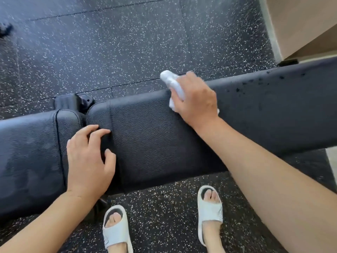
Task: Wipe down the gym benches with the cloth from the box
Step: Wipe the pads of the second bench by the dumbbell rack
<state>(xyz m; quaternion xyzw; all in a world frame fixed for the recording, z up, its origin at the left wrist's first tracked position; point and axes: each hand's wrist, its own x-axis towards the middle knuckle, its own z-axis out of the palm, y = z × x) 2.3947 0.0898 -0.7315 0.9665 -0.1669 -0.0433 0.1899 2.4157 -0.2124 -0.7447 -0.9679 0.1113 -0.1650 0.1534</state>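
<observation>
Wiping underway: our right hand (196, 99) clamps the cloth (172, 84) at the bench (151, 136) far edge; left hand (89, 157), fingers loose, rests near its seam. Dark specks remain rightward.

Bright, even daylight; soft sheen on the black bench pad (149, 136). Slight motion blur on the white cloth (173, 84). Wide-angle bending toward edges; speckled rubber floor (109, 42) smeared at top.

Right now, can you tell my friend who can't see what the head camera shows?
A person's right hand holds a white cloth against a black padded gym bench. Their left hand rests on the bench, and white sandals stand on speckled flooring.
</observation>
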